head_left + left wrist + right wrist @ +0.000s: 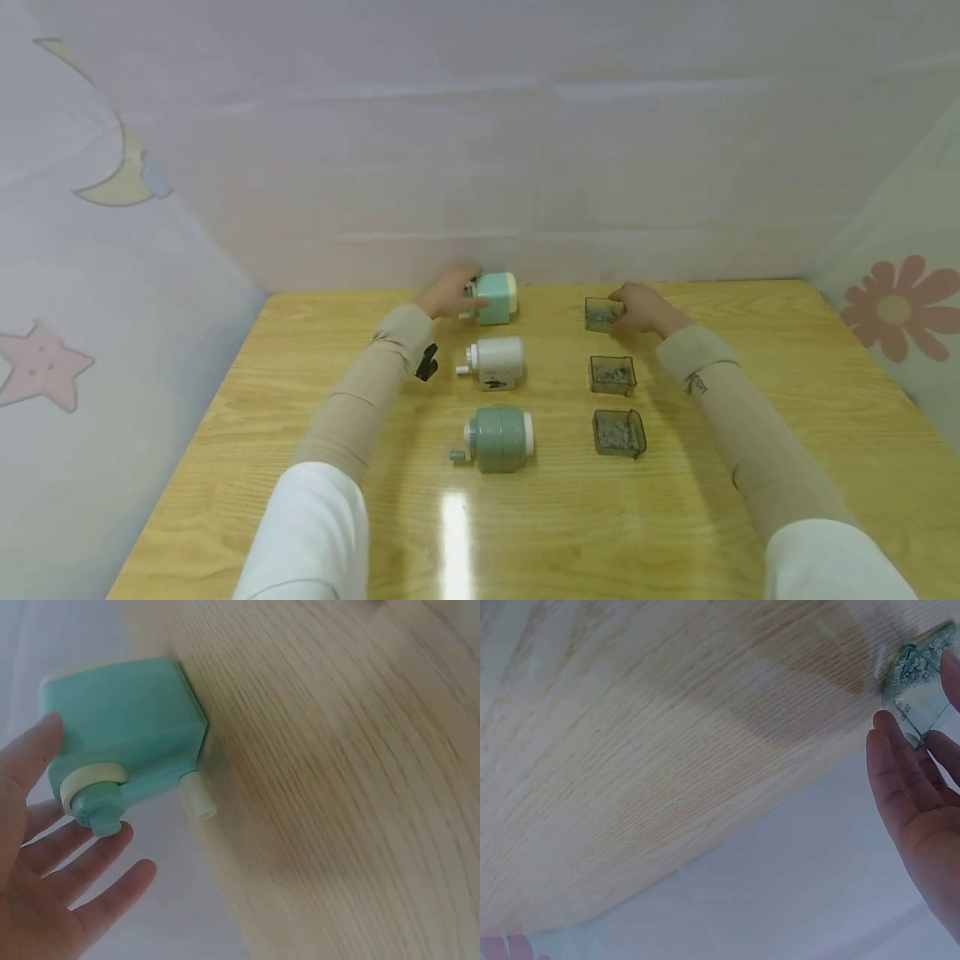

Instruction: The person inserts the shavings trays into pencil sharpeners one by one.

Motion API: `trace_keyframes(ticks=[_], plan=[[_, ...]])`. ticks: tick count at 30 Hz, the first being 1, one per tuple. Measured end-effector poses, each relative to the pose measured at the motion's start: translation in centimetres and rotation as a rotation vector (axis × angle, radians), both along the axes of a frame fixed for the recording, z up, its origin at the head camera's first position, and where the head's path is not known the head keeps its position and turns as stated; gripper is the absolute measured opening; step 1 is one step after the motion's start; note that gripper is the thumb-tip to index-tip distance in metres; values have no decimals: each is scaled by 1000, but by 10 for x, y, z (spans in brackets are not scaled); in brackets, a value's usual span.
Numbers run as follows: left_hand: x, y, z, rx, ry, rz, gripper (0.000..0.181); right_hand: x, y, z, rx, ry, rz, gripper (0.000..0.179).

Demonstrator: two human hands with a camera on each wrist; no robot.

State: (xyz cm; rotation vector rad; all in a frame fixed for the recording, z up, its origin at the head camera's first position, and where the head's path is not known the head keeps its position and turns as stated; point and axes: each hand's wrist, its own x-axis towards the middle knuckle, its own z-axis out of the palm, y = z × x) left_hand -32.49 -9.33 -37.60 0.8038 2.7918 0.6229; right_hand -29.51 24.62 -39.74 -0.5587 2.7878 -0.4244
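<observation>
At the back of the table, my left hand [448, 292] is at the crank end of a mint-green pencil sharpener [495, 298]. Its thumb lies against the body in the left wrist view, while the other fingers [124, 889] spread loosely around the crank hub. The sharpener's cream crank knob [198, 796] points outward. To the right, my right hand [643, 308] reaches a clear smoky shavings tray [598, 315] holding grey shavings. In the right wrist view, thumb and fingers [889, 765] straddle one corner of this tray, fairly straight, fingertips right at the rim.
A white sharpener [501, 357] and a darker green sharpener [501, 440] line up in front of the mint one. Two more shavings trays, a middle one [611, 383] and a front one [619, 450], form a column on the right. A printed cloth wall [465, 192] stands behind the table.
</observation>
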Motion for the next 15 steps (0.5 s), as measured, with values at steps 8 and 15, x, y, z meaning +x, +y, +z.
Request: trace_keyframes(ticks=[8, 15], plan=[[1, 6, -4, 64, -28, 65, 58, 1, 0, 0, 9, -10, -4, 63], [2, 7, -1, 78, -47, 80, 56, -1, 0, 2, 19, -11, 12, 64]])
